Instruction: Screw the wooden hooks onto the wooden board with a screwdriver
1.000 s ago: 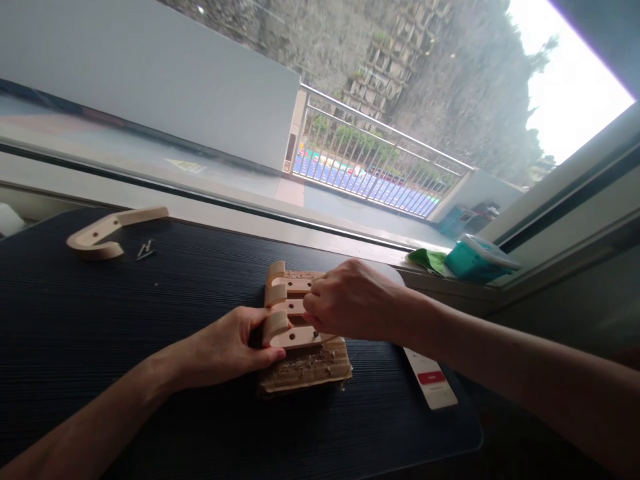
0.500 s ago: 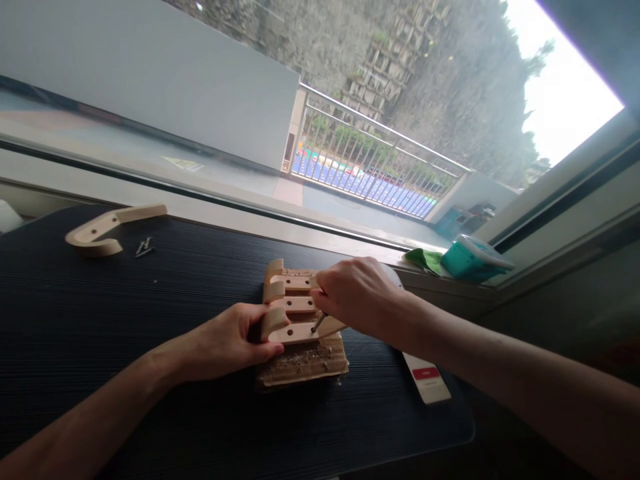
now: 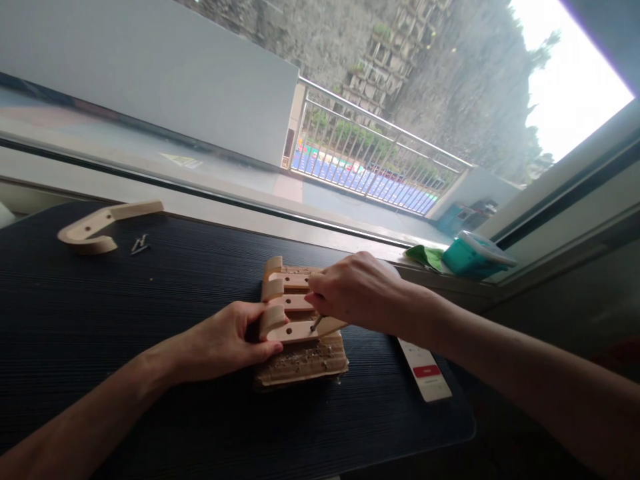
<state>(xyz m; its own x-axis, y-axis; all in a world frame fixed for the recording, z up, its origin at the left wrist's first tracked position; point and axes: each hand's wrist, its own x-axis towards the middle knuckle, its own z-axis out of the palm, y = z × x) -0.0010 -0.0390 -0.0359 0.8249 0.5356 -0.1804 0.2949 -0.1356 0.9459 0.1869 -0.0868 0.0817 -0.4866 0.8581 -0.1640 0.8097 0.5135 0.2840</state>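
A brown corrugated cardboard block (image 3: 300, 367) lies on the dark table, its top pitted with small holes. Three pale wooden hooks lie side by side across it, each with drilled holes. My left hand (image 3: 233, 340) grips the nearest wooden hook (image 3: 300, 331) by its curved end, thumb in front and fingers behind. My right hand (image 3: 350, 290) is closed around a screwdriver whose handle is hidden in the fist. The screwdriver's shaft (image 3: 317, 322) slants down to a hole in that nearest hook. The hand covers the far ends of the other hooks.
Another wooden hook (image 3: 95, 230) lies at the table's back left, with several loose screws (image 3: 141, 245) beside it. A phone with a lit screen (image 3: 425, 373) lies under my right forearm. A teal tub (image 3: 477, 257) and green cloth (image 3: 425, 257) sit on the window sill.
The view has shifted slightly. My right hand has turned a little at the screwdriver, its tip staying at the same hole. My left hand keeps its hold on the nearest hook.
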